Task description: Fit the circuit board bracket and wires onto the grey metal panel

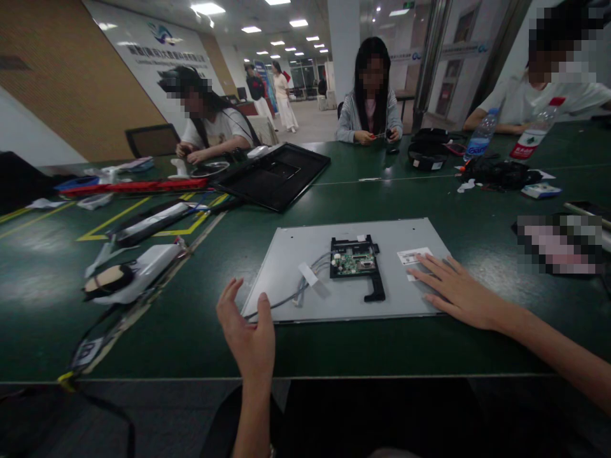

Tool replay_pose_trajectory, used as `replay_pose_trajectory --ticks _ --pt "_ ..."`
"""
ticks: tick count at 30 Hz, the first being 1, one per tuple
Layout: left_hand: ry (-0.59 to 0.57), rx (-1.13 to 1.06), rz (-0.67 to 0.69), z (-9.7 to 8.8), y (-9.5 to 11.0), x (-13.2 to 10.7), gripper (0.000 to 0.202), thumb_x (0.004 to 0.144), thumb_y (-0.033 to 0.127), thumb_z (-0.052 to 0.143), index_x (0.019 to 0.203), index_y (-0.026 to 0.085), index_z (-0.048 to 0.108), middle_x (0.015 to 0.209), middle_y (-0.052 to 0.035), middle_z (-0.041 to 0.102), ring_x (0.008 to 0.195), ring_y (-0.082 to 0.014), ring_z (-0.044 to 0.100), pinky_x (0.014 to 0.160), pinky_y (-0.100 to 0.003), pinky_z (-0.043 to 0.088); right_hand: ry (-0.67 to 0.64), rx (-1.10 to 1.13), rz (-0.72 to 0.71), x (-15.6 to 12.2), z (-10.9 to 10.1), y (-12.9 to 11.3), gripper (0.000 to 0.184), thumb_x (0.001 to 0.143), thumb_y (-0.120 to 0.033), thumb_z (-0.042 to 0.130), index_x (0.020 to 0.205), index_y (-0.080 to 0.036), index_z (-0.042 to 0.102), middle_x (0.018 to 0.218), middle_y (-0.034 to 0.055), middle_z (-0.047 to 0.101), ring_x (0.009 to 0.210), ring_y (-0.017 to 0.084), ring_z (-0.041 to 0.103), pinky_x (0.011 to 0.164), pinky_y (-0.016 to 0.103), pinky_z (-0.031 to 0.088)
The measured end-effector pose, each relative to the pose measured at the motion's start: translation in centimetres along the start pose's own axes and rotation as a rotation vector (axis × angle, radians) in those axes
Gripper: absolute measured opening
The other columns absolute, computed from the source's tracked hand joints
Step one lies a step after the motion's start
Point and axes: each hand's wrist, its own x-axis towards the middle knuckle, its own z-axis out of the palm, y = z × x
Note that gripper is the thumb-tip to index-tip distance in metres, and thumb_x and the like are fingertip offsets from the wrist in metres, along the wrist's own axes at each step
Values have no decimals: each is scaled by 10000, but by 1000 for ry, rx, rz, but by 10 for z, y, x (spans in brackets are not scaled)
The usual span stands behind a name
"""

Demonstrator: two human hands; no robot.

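Note:
A flat light-grey display panel (305,245) lies on the green table in front of me, its back facing up. Near its middle sits a black plastic bracket (377,286) around a green circuit board (352,263). Grey cables (286,298) with a white tag run from the board to the panel's left edge. My left hand (251,331) is at the panel's left front corner, thumb and fingers apart, with nothing seen gripped. Fingers spread, my right hand (458,289) rests flat on the panel's right side, by a white label (411,256).
A black monitor frame (281,175) lies beyond the panel. Wrapped parts (138,270) and a strap (90,350) are at left. Bottles (482,135), a black cable bundle (506,173) and a phone (554,245) lie at right. Several people sit around the table.

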Motion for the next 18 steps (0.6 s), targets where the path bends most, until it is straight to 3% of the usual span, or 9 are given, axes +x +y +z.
replay_pose_trajectory --ticks 10,18 --pt "-19 -62 -71 0 6 -1 425 887 306 577 1301 243 509 1425 -106 471 1341 -264 427 1085 -452 377 62 33 -61 56 9 -46 584 990 -506 388 1523 -286 300 1616 85 217 1460 349 201 1146 595 220" --pt "-72 -35 -54 -1 5 0 332 899 302 551 1226 246 544 1395 -104 492 1323 -258 447 1057 -431 408 32 73 -95 92 16 -71 611 994 -555 307 1523 -248 298 1620 109 202 1472 348 160 1150 597 195"
